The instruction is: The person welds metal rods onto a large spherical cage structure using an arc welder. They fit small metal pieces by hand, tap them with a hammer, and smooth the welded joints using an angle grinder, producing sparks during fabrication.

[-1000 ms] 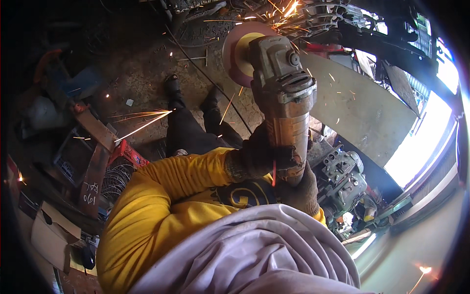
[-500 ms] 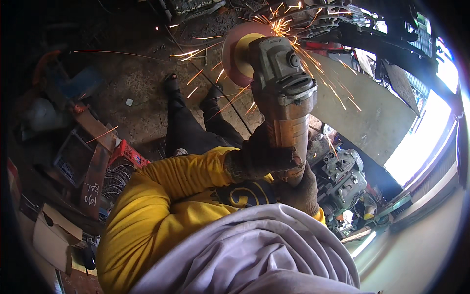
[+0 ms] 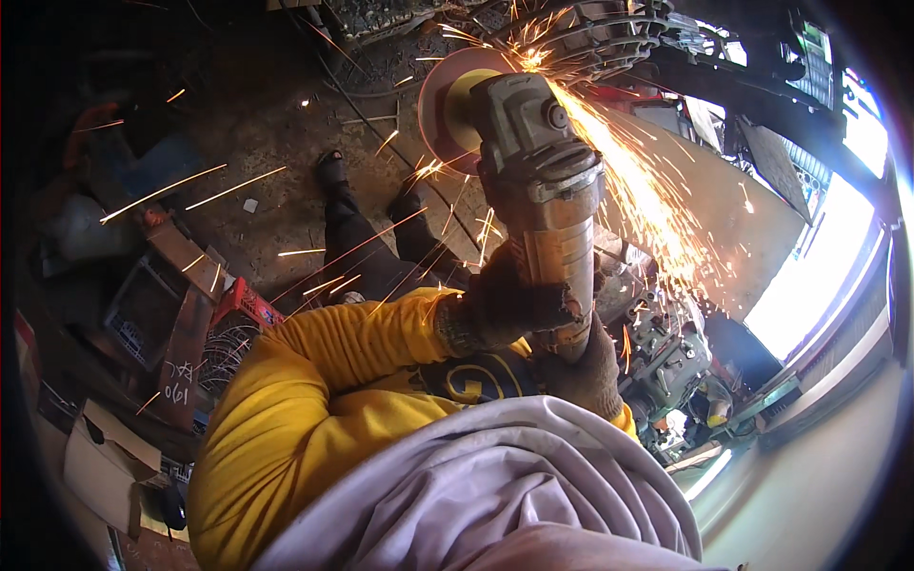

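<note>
An angle grinder with a worn orange-grey body is held upright in front of my chest. Its reddish disc touches dark curved metal bars at the top, where bright sparks fly off. My left hand, in a dark work glove, wraps round the middle of the grinder's body from the left. Lower down, my right hand, also gloved, closes round the rear end of the tool; most of its fingers are hidden behind the body.
A large flat sheet leans at the right, above a greasy metal machine. On the left are a red plastic crate, coiled wire, a rusty steel beam and an opened cardboard box. A dark cable crosses the floor.
The grinder's head and disc have shifted slightly left. The spark stream has grown much thicker and now pours down to the right across the sheet. Both hands keep their grip.
</note>
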The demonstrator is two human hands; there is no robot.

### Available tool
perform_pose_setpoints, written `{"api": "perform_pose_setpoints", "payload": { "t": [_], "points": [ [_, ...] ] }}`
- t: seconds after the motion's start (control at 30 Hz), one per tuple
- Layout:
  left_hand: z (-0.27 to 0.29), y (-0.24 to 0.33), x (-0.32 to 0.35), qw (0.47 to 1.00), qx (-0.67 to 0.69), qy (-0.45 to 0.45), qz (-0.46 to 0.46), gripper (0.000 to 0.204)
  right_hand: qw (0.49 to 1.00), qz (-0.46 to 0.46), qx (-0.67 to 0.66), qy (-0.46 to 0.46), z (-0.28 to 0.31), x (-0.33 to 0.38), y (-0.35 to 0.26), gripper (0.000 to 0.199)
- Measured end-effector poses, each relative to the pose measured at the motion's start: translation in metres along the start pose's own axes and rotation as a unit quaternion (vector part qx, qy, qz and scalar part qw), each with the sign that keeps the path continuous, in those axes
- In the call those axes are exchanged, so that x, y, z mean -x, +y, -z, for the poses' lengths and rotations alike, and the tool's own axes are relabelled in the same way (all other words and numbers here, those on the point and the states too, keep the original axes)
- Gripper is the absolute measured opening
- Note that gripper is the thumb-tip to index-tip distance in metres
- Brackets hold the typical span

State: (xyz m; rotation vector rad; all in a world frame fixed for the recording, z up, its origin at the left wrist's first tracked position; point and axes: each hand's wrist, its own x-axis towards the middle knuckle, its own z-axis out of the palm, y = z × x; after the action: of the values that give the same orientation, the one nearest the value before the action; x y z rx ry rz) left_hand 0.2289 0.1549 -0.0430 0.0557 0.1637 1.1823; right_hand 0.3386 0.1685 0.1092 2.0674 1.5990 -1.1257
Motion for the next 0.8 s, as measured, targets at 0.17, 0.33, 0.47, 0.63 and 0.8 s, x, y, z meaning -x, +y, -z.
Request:
{"api": "perform_pose_setpoints", "payload": {
  "t": [0.17,0.33,0.47,0.63,0.8],
  "points": [
    [0.014,-0.022,0.002,0.995,-0.093,0.029,-0.010,0.053,0.998,0.062,-0.001,-0.007,-0.001,-0.004,-0.004,0.071],
    [-0.008,0.016,0.005,0.918,-0.373,0.076,-0.113,0.043,0.999,-0.044,0.015,-0.021,0.002,-0.001,-0.003,0.070],
    [-0.017,0.007,0.009,0.989,-0.076,0.086,-0.097,0.045,0.997,0.050,0.064,0.005,-0.005,-0.008,0.007,0.073],
    [-0.011,0.015,0.003,0.992,-0.110,0.059,-0.020,0.054,0.999,0.043,0.022,0.022,-0.003,-0.006,-0.009,0.054],
    [0.014,-0.032,-0.005,0.990,-0.098,0.102,-0.027,0.064,0.999,0.001,0.026,0.019,0.006,-0.004,-0.026,0.049]
  ]
}}
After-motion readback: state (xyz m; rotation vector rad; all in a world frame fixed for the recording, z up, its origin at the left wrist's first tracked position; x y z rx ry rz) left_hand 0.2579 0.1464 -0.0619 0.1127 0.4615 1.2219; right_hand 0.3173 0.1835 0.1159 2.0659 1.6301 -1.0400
